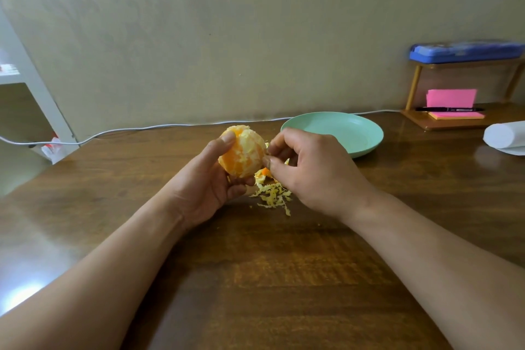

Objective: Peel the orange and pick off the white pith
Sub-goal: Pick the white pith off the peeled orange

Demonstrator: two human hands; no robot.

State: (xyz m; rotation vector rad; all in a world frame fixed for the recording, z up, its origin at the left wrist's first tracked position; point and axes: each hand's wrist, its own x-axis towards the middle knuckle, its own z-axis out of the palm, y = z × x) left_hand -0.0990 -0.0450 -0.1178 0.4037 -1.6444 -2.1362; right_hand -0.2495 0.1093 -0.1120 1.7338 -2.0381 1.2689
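The brown wooden counter (pixel 284 278) carries everything. A pale green plate (pixel 335 128) sits near its back edge, right of centre. In front of the plate, over the middle of the counter, both hands meet. The left hand (pixel 210 182) grips the orange (pixel 244 155) and holds it off the counter, thumb over the top and fingers curled underneath. The right hand (pixel 309 167) is curled, and its thumb and forefinger pinch the orange's right side. What they nip is too small to tell. The orange is peeled, with pale pith patches on it. A small heap of pith shreds (pixel 274 194) lies on the counter just below the hands.
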